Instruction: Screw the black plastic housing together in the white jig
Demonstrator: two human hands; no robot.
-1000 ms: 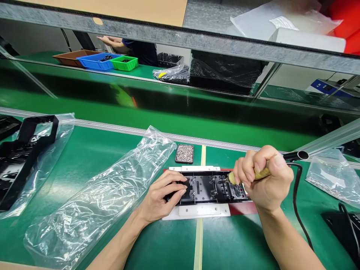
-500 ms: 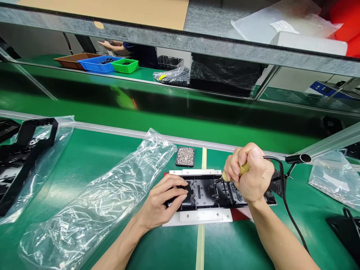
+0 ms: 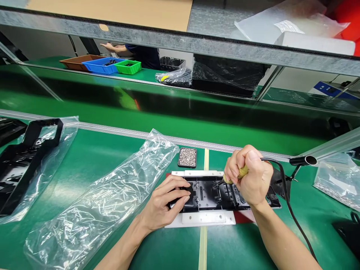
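My right hand point(image 3: 251, 174) is closed in a fist around the yellowish handle of a soldering iron point(image 3: 228, 179), and a black cord trails from its top. The iron's tip points down and left, at a small post inside a long black plastic housing point(image 3: 207, 193). Whether the tip touches the post is hard to see. My left hand point(image 3: 166, 202) rests over the housing's left end, its fingers apart and laid on the plastic, covering that end. White fixture blocks point(image 3: 208, 217) border the housing along its near and far sides. Behind it sits a small black tray point(image 3: 187, 157) of tiny metal pieces.
A clear plastic bag point(image 3: 112, 191) lies left of my arm, with another black housing point(image 3: 25, 161) on plastic farther left. At right are a black tube holder point(image 3: 303, 161) and a bag of small metal pieces point(image 3: 337, 180). A shelf point(image 3: 168, 41) crosses above; a co-worker's arm point(image 3: 118, 48) shows behind.
The whole view has shifted slightly, so things appear a little farther right. Both hands keep their places on the housing and the iron.
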